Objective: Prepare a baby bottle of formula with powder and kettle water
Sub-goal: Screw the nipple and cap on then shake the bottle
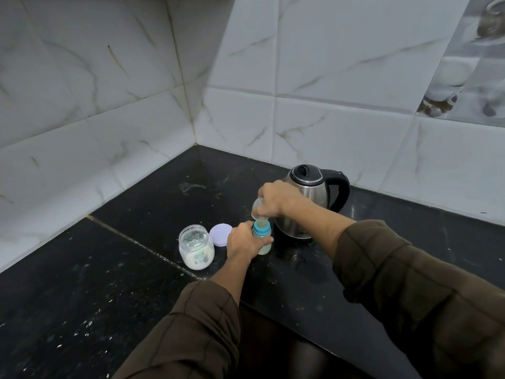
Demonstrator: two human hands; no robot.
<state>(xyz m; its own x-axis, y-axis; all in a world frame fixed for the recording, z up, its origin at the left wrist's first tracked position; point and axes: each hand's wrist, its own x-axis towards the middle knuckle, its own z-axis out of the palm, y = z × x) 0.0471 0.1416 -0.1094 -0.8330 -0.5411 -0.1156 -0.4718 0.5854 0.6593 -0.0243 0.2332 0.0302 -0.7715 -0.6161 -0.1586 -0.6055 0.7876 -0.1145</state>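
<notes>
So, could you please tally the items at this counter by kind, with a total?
Kettles: 1 (steel kettle)
Bottles: 1 (baby bottle)
Jars: 1 (powder jar)
Lids and caps: 2 (purple lid, clear cap)
Total: 5

Dim, cool light; sharp centre; wide-angle bending at edges.
</notes>
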